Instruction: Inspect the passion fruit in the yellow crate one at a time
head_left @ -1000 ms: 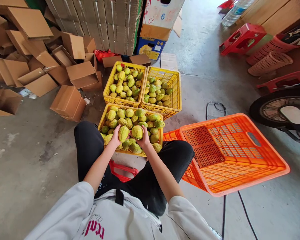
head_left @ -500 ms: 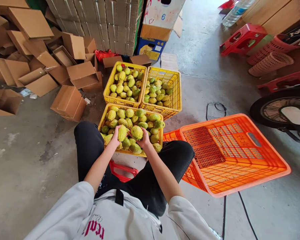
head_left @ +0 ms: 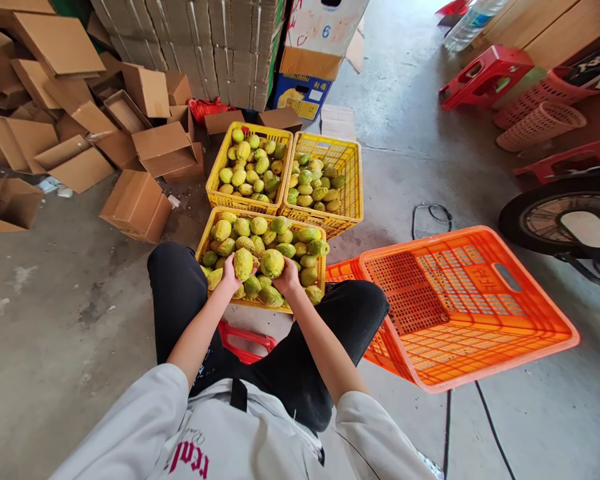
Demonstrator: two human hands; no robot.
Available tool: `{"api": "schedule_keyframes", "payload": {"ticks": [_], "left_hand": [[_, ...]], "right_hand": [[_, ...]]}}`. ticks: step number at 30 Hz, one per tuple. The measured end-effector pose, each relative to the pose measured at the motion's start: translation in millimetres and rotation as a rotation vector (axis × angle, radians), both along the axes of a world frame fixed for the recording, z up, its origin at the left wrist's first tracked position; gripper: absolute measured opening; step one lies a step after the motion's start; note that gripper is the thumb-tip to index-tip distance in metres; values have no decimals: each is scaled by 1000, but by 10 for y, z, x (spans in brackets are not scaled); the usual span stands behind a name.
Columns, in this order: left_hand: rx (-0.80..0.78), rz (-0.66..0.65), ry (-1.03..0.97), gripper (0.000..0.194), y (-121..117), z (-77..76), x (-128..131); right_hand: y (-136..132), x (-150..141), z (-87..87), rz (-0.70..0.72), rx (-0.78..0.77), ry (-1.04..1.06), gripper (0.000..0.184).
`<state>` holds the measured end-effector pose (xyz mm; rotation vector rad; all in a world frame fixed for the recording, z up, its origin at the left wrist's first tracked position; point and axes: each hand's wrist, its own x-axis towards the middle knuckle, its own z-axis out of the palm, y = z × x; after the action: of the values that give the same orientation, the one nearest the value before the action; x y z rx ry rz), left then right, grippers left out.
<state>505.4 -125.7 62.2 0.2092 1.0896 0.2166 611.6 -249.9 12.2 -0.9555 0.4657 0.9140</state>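
Note:
My left hand (head_left: 229, 273) is closed around a yellow-green, lumpy oval fruit (head_left: 243, 265). In my right hand (head_left: 287, 277) is a second, similar yellow-green fruit (head_left: 272, 264). Both fruits are held side by side, slightly apart, over the near yellow crate (head_left: 323, 270), which stands between my knees. That crate is full of the same kind of fruit, some yellower and some greener. My fingers are partly hidden behind the fruits, and the exact kind of fruit is hard to tell.
Two more yellow crates, the back left crate (head_left: 210, 179) and the back right crate (head_left: 359, 180), hold similar fruit. An orange crate (head_left: 480, 320) lies to my right. Cardboard boxes (head_left: 136, 203) are heaped at left. A wheel (head_left: 545, 217) and red stool (head_left: 485, 77) stand at right.
Both fruits have turned a little in my hands, and the left one has shifted slightly left. The crates and my legs have stayed in place.

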Motion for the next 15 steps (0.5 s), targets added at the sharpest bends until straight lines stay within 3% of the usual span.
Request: {"api": "schedule_keyframes", "payload": {"ticks": [5, 8, 11, 15], "left_hand": [[20, -35, 34, 42, 26, -39, -10], [84, -36, 100, 27, 16, -62, 11], [123, -61, 124, 25, 4, -83, 22], [150, -40, 106, 18, 9, -96, 13]], "right_hand": [[-10, -8, 215, -43, -70, 197, 30], [9, -22, 294, -32, -73, 217, 22], [27, -40, 267, -23, -74, 241, 15], [16, -39, 139, -55, -25, 257, 22]]}}
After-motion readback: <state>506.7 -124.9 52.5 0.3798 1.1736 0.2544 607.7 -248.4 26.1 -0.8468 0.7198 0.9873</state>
